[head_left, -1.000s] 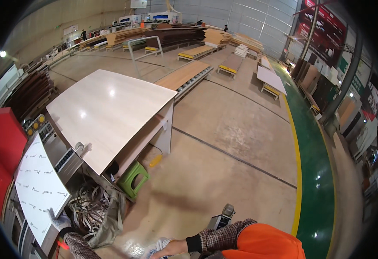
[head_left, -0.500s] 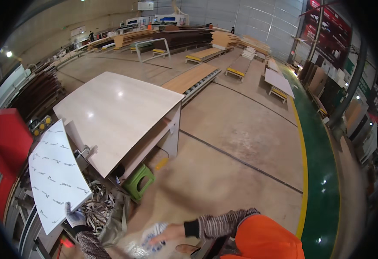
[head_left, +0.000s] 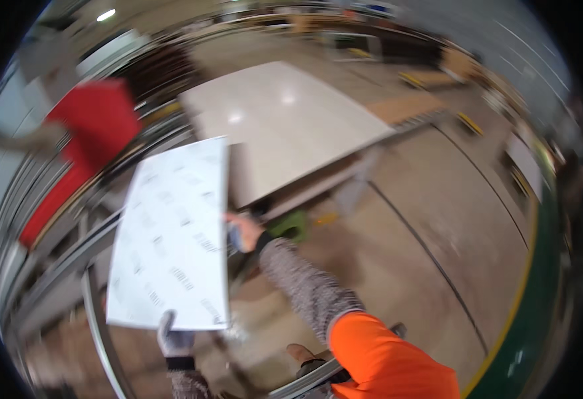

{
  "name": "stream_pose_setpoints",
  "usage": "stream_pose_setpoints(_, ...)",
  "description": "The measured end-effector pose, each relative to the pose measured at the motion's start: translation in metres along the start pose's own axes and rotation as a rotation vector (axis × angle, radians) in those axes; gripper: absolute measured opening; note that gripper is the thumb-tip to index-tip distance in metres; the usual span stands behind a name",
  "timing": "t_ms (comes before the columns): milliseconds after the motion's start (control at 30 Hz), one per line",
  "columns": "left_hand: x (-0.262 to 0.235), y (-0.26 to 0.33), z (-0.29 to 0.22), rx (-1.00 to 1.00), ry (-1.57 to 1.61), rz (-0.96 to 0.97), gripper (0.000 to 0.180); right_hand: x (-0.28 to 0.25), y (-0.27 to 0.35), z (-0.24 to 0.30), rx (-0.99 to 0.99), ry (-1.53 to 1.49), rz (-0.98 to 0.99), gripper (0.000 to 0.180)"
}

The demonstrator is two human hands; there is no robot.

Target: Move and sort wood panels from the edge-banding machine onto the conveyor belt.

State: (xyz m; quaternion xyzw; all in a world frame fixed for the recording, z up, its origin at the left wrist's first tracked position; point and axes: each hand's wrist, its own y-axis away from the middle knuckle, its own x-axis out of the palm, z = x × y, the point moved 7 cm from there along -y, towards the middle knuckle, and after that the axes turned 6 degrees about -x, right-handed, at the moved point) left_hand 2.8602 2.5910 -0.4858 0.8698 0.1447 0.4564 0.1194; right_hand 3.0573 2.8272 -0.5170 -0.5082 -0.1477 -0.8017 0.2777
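Observation:
A white panel (head_left: 171,246) covered in printed protective film is held up in front of me, tilted. My left hand (head_left: 175,338), in a pale glove, grips its near edge, thumb on top and the other fingers hidden underneath. My right hand (head_left: 243,233), partly gloved and a little blurred, is closed at the panel's right edge. Most of its fingertips are hidden behind the board. Just past the panel stands a table with a broad, pale wooden top (head_left: 298,126).
A red machine guard (head_left: 98,120) and long metal rails (head_left: 72,249) lie to the left. A green stool (head_left: 290,227) stands beside the table. Farther off, a roller conveyor carries a wooden board (head_left: 404,108). A green walkway (head_left: 514,346) runs along the right.
My view has swung left. The panel has come nearer the middle, its left-hand grip kept. My right hand has risen from low by my body to the panel's right edge.

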Motion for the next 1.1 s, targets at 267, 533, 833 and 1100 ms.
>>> stream_pose_setpoints(267,0.014,0.039,-0.027,0.268,0.194,-0.051,0.029,0.042,-0.016,-0.012,0.109,0.208,-0.023,0.045)
stream_pose_setpoints(533,0.055,0.162,0.013,0.454,0.097,-0.358,0.048,0.064,0.04,-0.023,0.387,0.121,0.097,0.053)
stream_pose_setpoints(833,0.077,0.139,0.187,1.091,0.237,-0.716,0.06,0.017,-0.009,-0.058,1.09,0.019,0.521,0.048)
stream_pose_setpoints(1100,0.138,0.167,0.37,1.639,0.361,-0.904,0.085,-0.028,0.123,-0.109,1.554,0.076,0.797,0.033)
